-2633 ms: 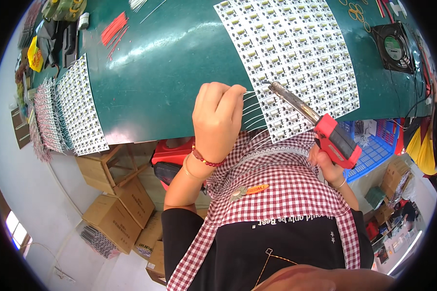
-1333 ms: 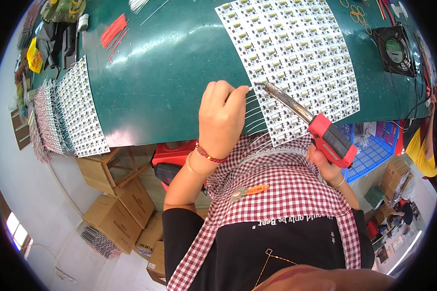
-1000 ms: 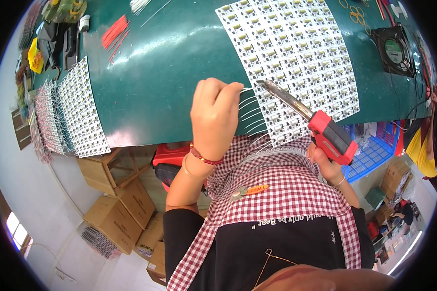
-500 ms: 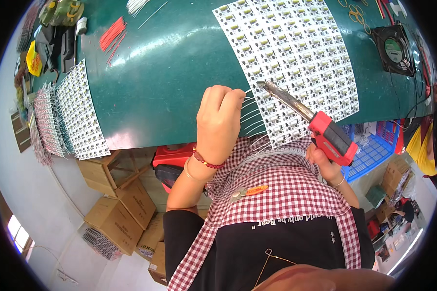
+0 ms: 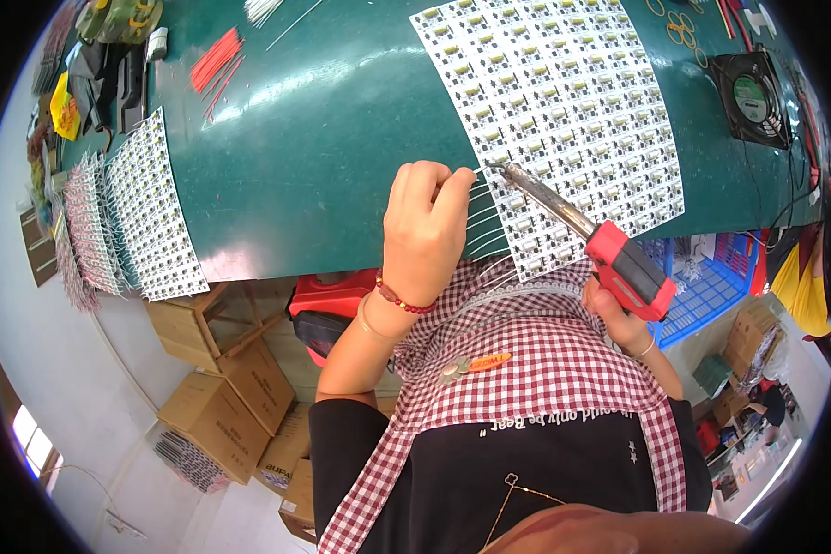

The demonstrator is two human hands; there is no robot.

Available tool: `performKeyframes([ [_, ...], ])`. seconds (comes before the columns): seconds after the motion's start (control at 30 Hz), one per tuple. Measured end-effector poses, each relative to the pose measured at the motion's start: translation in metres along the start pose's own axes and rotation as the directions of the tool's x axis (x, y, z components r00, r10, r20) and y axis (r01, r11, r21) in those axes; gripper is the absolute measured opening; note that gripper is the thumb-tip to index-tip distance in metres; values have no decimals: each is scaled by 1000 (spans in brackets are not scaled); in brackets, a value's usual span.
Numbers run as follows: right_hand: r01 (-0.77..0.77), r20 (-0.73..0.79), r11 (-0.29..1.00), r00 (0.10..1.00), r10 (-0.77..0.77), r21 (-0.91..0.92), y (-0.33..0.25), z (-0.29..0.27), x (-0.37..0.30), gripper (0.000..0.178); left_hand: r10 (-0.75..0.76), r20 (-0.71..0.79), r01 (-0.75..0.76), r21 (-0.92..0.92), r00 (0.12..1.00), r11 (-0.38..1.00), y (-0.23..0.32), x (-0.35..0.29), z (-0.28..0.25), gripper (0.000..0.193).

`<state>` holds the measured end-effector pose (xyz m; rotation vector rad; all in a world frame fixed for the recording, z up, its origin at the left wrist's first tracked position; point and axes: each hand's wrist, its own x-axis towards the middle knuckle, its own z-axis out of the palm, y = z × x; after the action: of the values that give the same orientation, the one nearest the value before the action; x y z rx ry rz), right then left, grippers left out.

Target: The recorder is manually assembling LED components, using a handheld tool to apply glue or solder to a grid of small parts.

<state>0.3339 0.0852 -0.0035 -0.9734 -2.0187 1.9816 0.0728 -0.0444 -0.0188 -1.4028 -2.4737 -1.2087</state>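
Observation:
A large white panel of small circuit boards (image 5: 563, 111) lies on the green table, with several white wires (image 5: 486, 220) sticking out from its left edge. My left hand (image 5: 423, 226) is closed beside that edge, thumb and fingers pinching a thin white wire (image 5: 480, 170) whose end reaches the panel. In my right hand (image 5: 619, 319) is a red-and-black soldering iron (image 5: 630, 268), gripped by its handle. Its metal tip points up and left and meets the panel's edge by the end of the pinched wire. The handle hides part of the right fingers.
A second board panel (image 5: 157, 212) with bundled wires (image 5: 92, 222) lies at the table's left end. Red wires (image 5: 216, 61) lie at the far left. A small black fan (image 5: 752, 97) and rubber bands (image 5: 681, 30) sit at the far right. A blue crate (image 5: 706, 282) stands below the edge.
My left hand has shifted slightly right, toward the panel. The soldering iron's tip has moved a little right and nearer to me, and its handle sits slightly lower.

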Motion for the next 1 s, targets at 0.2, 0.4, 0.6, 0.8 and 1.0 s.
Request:
performKeyframes([
  [0.2, 14, 48, 999, 999, -13, -30, 5, -6, -1, 15, 11, -15, -11, 16, 1000, 1000, -1, -1, 1, 16],
  [0.4, 22, 72, 998, 997, -18, -52, 7, -8, -1, 14, 13, -15, -13, 14, 1000, 1000, 1, 0, 0, 17],
  [0.6, 22, 37, 995, 999, -19, -94, 11, -7, -2, 16, 21, -14, -21, 27, 1000, 999, 1, -2, 1, 19],
  [0.8, 45, 19, 987, 999, -42, -155, 7, -5, -3, 20, 44, -17, -43, 46, 999, 998, 0, -5, 3, 21],
  [1.0, 37, 18, 994, 999, -36, -102, 4, -6, -2, 20, 57, -32, -56, 52, 998, 997, 0, -5, 3, 24],
])
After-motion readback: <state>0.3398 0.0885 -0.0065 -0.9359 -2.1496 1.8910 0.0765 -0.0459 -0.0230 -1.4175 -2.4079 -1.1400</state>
